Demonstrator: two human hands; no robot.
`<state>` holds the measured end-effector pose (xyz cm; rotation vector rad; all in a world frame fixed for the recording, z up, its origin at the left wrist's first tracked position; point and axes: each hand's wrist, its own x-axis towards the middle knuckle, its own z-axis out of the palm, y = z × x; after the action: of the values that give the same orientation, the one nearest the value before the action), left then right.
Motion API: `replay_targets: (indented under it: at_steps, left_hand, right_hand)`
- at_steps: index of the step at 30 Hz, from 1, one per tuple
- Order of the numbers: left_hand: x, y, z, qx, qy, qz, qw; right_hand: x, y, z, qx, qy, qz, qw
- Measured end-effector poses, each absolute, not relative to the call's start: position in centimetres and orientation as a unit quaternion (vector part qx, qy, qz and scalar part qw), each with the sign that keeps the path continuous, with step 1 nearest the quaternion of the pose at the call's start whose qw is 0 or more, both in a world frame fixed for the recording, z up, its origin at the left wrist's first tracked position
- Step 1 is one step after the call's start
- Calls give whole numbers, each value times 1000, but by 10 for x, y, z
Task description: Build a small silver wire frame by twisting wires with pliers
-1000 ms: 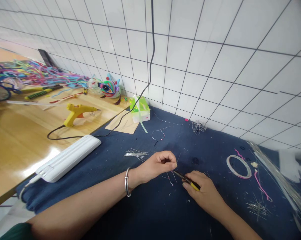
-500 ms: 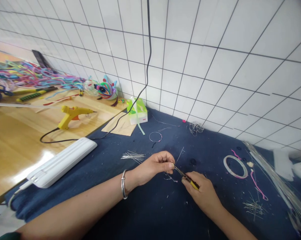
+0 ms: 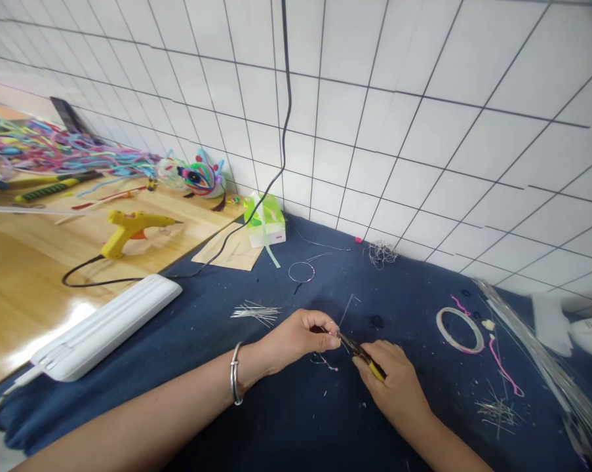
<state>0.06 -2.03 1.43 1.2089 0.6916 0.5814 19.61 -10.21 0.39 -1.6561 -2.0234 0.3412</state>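
My left hand (image 3: 305, 334) is closed in a pinch on a thin wire (image 3: 345, 311), whose free end sticks up beyond the fingertips. My right hand (image 3: 391, 377) wraps round the yellow-and-black handles of a pair of pliers (image 3: 377, 371). The plier jaws reach to my left fingertips and meet the wire there; whether they are clamped is too small to tell. Just below my left hand shows a curled wire piece with small pinkish bits (image 3: 329, 366). Beyond the hands, a thin wire ring (image 3: 301, 272) and a pile of short wire pieces (image 3: 256, 313) lie on the dark blue cloth (image 3: 286, 419).
At left are a white power strip (image 3: 109, 328), a yellow glue gun (image 3: 126, 231) and many coloured pipe cleaners (image 3: 69, 154). A tissue pack (image 3: 266, 223) stands near the tiled wall. To the right lie a white tape roll (image 3: 439, 326), wire scraps (image 3: 497, 413) and long wires (image 3: 546, 357).
The whole view has shifted slightly, so things sit a little further left. Both hands appear slightly lower, still together at the wire, and its protruding end has tilted a little.
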Motion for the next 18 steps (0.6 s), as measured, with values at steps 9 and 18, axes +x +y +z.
replay_targets:
  at_steps: [9, 18]
  left_hand:
    - [0, -18, 14, 545, 315, 257, 733]
    - [-1, -16, 18, 553, 304, 263, 730]
  right_hand:
    - [197, -100, 4, -617, -729, 139, 262]
    - [197, -102, 3, -622, -721, 150, 265]
